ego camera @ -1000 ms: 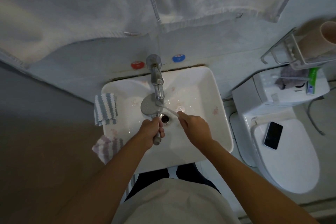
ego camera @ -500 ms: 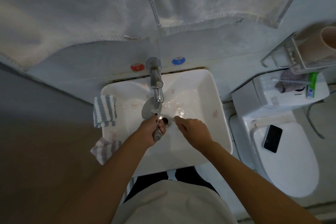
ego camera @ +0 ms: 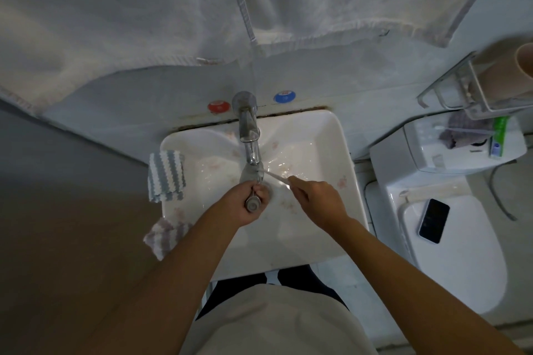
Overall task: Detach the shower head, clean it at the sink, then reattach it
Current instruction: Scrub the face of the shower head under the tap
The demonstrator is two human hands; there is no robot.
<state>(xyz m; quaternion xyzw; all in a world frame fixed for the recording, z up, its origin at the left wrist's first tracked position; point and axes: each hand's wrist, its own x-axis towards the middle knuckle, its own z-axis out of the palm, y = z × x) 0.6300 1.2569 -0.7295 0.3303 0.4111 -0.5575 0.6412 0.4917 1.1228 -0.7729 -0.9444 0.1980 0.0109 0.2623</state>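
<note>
The sink (ego camera: 331, 153) sits at centre, the tap (ego camera: 248, 127) at its 12 o'clock. A striped cloth (ego camera: 166, 176) lies on its 9 o'clock rim. The toilet (ego camera: 461, 253) stands at the sink's 3 o'clock, a phone (ego camera: 434, 220) on its lid.

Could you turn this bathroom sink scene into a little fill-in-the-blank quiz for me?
1. The left hand holds the shower head by its ____.
2. The right hand points a thin white brush at the shower head under the ____.
3. A striped cloth hangs over the sink's ____ edge.
4. A dark phone lies on the closed ____ lid.

Missing words: handle; tap; left; toilet
</note>
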